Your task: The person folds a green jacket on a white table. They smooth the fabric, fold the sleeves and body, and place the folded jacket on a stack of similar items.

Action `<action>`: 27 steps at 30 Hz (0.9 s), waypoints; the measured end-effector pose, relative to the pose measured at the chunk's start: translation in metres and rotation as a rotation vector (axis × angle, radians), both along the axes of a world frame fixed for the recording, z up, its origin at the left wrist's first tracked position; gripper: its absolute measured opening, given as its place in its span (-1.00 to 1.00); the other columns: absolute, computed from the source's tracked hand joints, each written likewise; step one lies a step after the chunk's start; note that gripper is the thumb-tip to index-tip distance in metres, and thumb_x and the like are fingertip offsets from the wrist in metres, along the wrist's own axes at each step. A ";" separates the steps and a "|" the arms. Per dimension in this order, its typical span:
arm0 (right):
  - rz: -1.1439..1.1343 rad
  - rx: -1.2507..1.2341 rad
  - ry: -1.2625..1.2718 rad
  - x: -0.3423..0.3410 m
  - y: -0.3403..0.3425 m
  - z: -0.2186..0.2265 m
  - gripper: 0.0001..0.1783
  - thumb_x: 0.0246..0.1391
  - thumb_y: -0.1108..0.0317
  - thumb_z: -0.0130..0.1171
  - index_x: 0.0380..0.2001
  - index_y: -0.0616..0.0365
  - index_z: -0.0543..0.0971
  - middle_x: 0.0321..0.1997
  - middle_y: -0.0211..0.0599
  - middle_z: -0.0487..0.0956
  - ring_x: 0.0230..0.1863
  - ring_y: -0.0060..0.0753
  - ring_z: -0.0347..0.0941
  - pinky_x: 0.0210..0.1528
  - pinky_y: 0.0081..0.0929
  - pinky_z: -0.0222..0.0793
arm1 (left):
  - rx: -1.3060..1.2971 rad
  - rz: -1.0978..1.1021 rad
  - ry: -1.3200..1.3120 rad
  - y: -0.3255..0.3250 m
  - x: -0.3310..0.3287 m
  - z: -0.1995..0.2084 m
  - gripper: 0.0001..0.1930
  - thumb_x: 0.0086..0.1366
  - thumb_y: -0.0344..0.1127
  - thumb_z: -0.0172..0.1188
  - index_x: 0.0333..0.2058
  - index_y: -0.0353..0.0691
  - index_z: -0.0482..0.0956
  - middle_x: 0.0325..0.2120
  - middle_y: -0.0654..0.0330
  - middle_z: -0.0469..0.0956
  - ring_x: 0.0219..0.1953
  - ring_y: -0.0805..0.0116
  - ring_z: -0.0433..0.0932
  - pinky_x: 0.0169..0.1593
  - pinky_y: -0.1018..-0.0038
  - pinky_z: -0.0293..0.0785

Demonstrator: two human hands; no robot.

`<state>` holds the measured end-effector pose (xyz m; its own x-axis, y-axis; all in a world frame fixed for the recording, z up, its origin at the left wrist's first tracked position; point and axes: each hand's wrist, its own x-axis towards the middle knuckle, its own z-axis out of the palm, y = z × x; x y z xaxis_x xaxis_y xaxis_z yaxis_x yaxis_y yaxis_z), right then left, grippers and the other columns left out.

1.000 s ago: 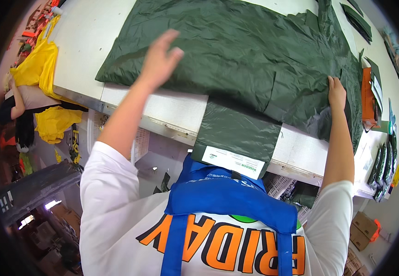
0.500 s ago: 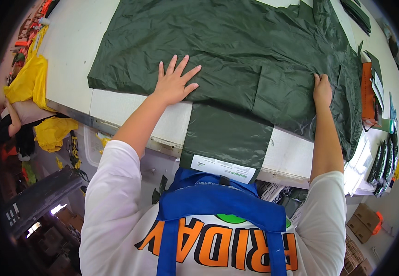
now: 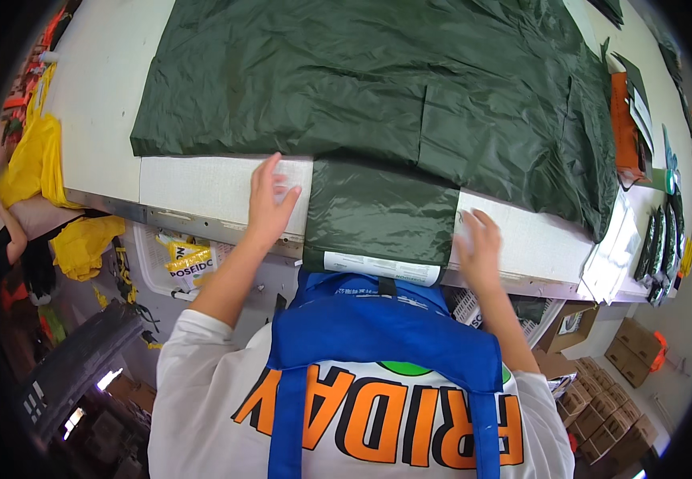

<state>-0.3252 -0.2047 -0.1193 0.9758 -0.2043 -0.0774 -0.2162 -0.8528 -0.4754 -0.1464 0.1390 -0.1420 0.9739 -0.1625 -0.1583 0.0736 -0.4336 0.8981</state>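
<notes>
Head view: the person's left hand (image 3: 268, 211) is at nine o'clock of the folded green packet (image 3: 382, 211), fingers parted and released; the right hand (image 3: 482, 249), blurred, is near four o'clock, fingers loosely bent, released. Wrinkled green sheet (image 3: 346, 88) covers the white surface (image 3: 218, 182) at twelve o'clock.

Fabric (image 3: 346, 88) on table (image 3: 94, 120), packet (image 3: 382, 211) before it at near edge, papers (image 3: 608, 251) at right

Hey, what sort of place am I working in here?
Probably a garment workshop or packing room: green fabric lies spread over a large white table, and cardboard boxes are stacked at the right.
</notes>
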 end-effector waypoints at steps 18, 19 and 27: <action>0.180 -0.089 0.344 0.128 0.061 -0.009 -0.32 0.09 -0.16 0.01 0.21 -0.04 0.31 0.18 -0.05 0.35 0.18 -0.03 0.25 0.22 0.02 0.04 | -0.917 0.481 0.400 -0.039 0.053 0.062 -0.75 0.17 -0.53 0.13 -0.15 -0.31 0.44 -0.17 0.13 0.49 -0.11 0.21 0.48 0.01 0.14 0.44; 0.168 -0.001 0.485 0.133 0.060 0.007 -0.31 0.10 -0.15 0.01 0.19 0.01 0.32 0.16 -0.05 0.38 0.17 -0.05 0.27 0.22 -0.04 0.07 | -0.891 0.470 0.404 -0.034 0.045 0.059 -0.75 0.16 -0.53 0.13 -0.15 -0.31 0.44 -0.17 0.13 0.49 -0.11 0.21 0.48 -0.01 0.15 0.46; 0.316 -0.200 -0.064 0.074 0.062 -0.020 -0.28 0.07 -0.15 0.03 0.22 0.00 0.31 0.28 -0.08 0.23 0.29 0.03 0.08 0.31 0.07 -0.10 | -0.976 0.422 0.535 -0.024 0.046 0.054 -0.87 0.19 -0.54 0.11 -0.26 -0.31 0.47 -0.30 0.12 0.53 -0.21 0.24 0.54 -0.07 0.28 0.57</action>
